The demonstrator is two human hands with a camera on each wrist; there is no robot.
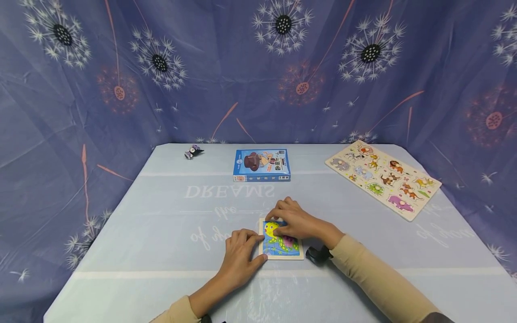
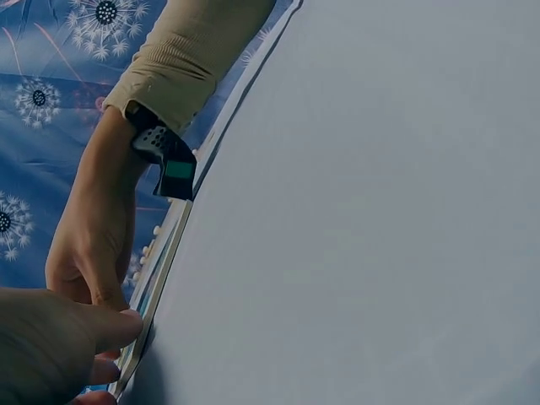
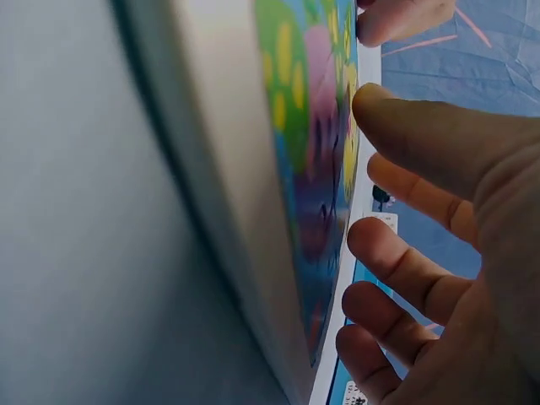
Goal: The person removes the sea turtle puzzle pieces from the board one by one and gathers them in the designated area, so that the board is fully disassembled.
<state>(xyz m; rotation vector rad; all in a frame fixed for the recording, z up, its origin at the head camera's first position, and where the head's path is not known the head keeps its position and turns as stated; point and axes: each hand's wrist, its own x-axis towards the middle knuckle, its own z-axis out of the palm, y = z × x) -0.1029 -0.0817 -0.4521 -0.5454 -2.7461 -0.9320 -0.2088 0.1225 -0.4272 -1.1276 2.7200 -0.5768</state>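
Observation:
A small framed jigsaw puzzle (image 1: 282, 257) lies flat on the table, with a yellow-headed, green-spotted cartoon animal on blue. My left hand (image 1: 241, 259) rests at its left side, thumb by the lower left corner and index finger at the left edge. From above, my right hand (image 1: 296, 220) reaches over the puzzle's upper right part and covers some of the picture. In the right wrist view the thumb (image 3: 413, 122) touches the picture surface, and the other fingers (image 3: 384, 253) are spread and gently bent near the far edge.
A blue box (image 1: 261, 165) with a cartoon hat stands behind the puzzle. To its left lies a small dark figurine (image 1: 194, 151). At the back right is an animal peg board (image 1: 383, 179). A patterned cloth (image 1: 226, 67) hangs behind the table (image 1: 161, 269).

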